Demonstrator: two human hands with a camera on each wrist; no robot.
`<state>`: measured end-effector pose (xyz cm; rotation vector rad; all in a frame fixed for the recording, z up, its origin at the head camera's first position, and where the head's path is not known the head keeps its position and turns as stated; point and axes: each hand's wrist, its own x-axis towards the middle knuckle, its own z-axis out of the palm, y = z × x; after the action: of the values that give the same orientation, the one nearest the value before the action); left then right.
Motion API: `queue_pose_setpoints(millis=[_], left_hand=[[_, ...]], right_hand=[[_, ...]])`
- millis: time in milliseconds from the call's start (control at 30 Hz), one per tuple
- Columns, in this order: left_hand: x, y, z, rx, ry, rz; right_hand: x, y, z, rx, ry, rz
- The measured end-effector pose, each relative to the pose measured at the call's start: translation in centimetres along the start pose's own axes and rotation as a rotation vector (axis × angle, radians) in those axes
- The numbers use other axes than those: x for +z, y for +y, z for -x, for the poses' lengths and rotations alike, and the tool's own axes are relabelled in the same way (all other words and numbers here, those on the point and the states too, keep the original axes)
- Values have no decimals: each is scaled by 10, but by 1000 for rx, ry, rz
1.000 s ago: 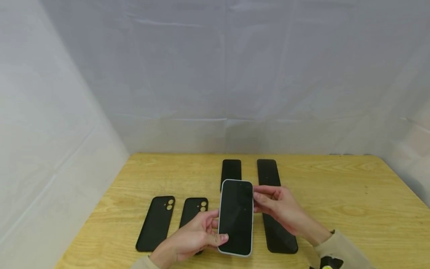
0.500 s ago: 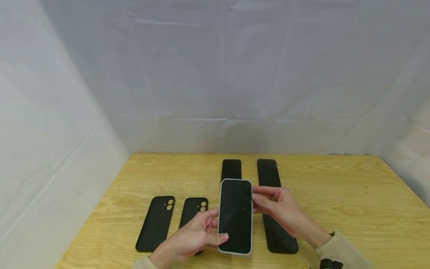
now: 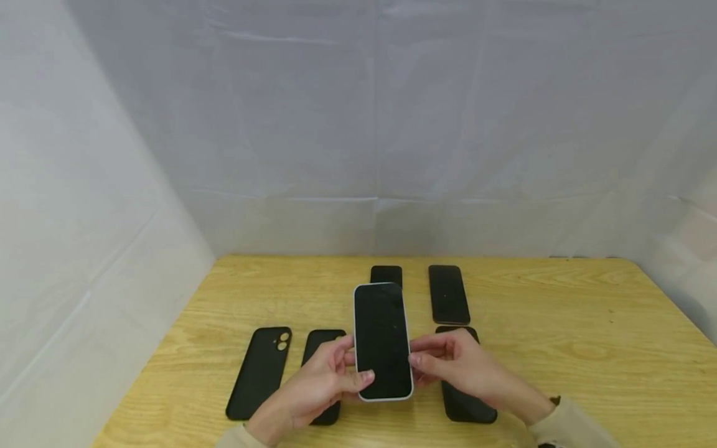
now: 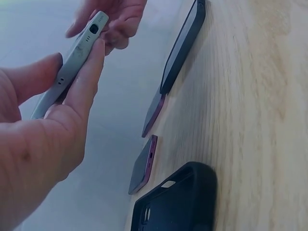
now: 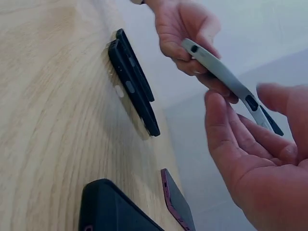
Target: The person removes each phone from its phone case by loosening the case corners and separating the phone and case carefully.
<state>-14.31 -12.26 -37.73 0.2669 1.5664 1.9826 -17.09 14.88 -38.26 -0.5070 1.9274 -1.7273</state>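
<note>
A smartphone (image 3: 383, 342) in a pale, whitish case is held up above the table, dark screen toward me. My left hand (image 3: 316, 382) grips its left edge, thumb on the screen's lower left and fingers behind. At the lower right edge, my right hand (image 3: 456, 364) pinches the case with thumb and curled fingers. Seen from the right wrist, a dark corner (image 5: 273, 122) juts out of the pale case (image 5: 216, 67) near the right thumb. A port opening (image 4: 94, 29) shows at one end of the case in the left wrist view. The phone's back is mostly hidden.
Two black phone cases with camera cutouts, a left one (image 3: 259, 373) and a nearer one (image 3: 327, 414), lie left on the wooden table (image 3: 560, 348). Behind lie two dark phones, one (image 3: 386, 275) partly covered, one (image 3: 449, 294) in full view. A black-cased phone (image 3: 470, 406) lies under my right hand.
The held phone has shifted left and a little away from me, tilting slightly leftward. My right hand has slid from its upper right edge down toward the lower right. My left hand keeps its grip.
</note>
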Motion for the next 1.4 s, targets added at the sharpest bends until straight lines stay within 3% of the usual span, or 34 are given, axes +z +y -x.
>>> queue_pose_setpoints(millis=[233,500,800,1033,1200,1400], left_hand=[[-2,0,-1,26,-2,-13],[1,-2,-3,27,24,-60],[0,-3,-2,19,22,-27],[-1,-2,-4,31,-13,69],[0,-4,-5,49,-25,112],[2,-5,-6,52,-17,147]], right_hand=[[10,3,3,-74,-91,172],[18,6,2,-34,-85,197],[20,7,3,-87,-98,3],[23,7,5,-156,-100,-156],[24,8,7,-231,-96,-173],[25,8,8,-255,-75,-171]])
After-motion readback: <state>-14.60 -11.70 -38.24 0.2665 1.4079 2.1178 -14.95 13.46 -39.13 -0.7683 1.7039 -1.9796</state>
